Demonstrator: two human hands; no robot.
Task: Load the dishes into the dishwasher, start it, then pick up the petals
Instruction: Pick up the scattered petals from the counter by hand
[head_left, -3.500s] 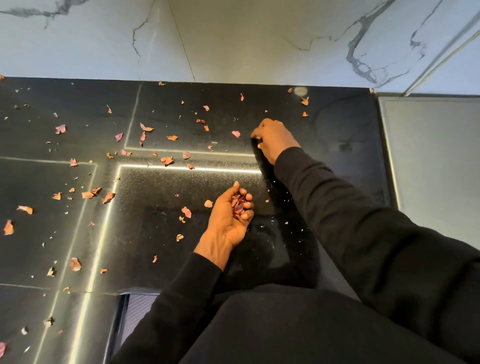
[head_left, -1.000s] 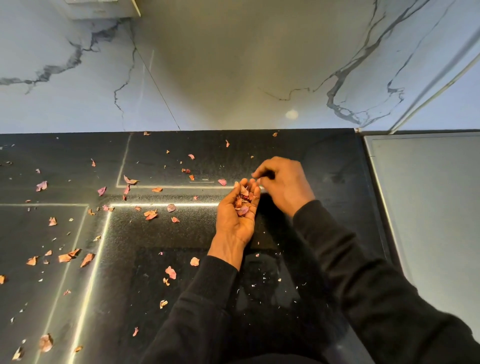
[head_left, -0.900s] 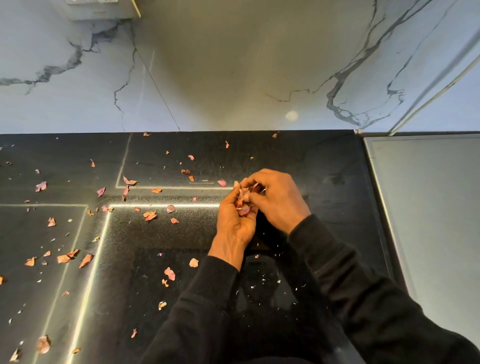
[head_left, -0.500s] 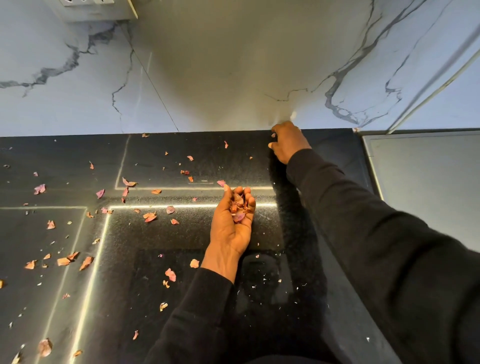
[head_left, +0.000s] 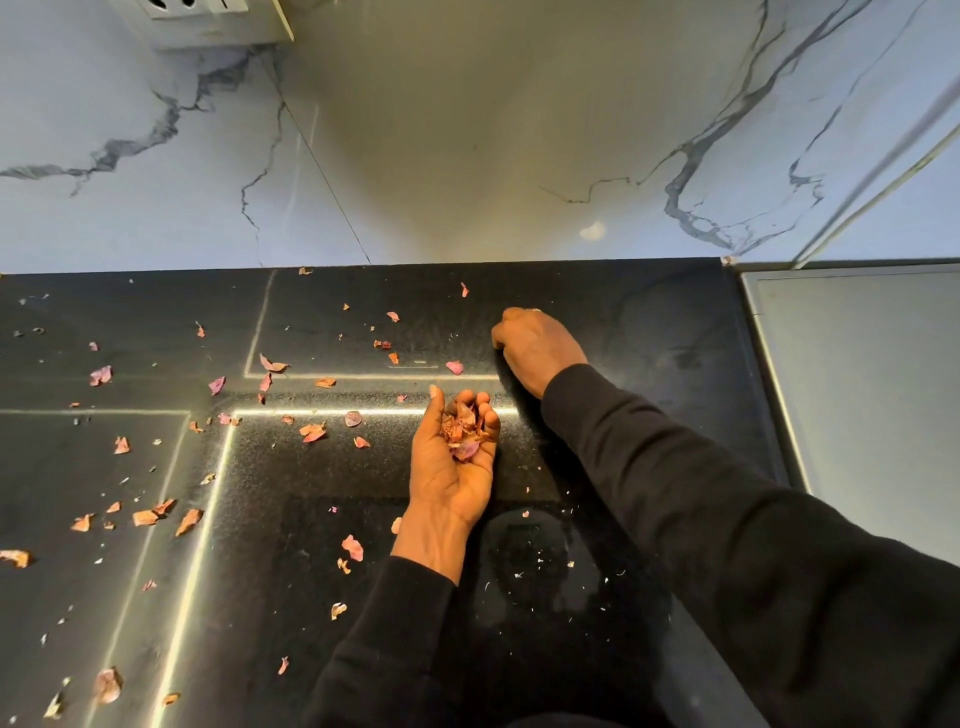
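Dried pink and orange petals (head_left: 313, 432) lie scattered over the black floor (head_left: 649, 322), mostly to the left. My left hand (head_left: 453, 457) rests palm up on the floor, cupped around a small pile of gathered petals (head_left: 462, 428). My right hand (head_left: 535, 345) is just beyond it, knuckles up with fingers curled shut against the floor; whether it holds a petal is hidden. A single pink petal (head_left: 454, 367) lies between the two hands.
A white marble wall (head_left: 467, 130) rises at the far edge of the floor. A grey metal-framed panel (head_left: 857, 389) borders the floor on the right. Bright metal inlay strips (head_left: 363, 411) cross the floor. A grey socket box (head_left: 208, 21) sits high on the wall.
My right hand dropped petals into the left palm, reached to the wall edge, and has now pulled back toward the left hand. The left hand stayed cupped in place.
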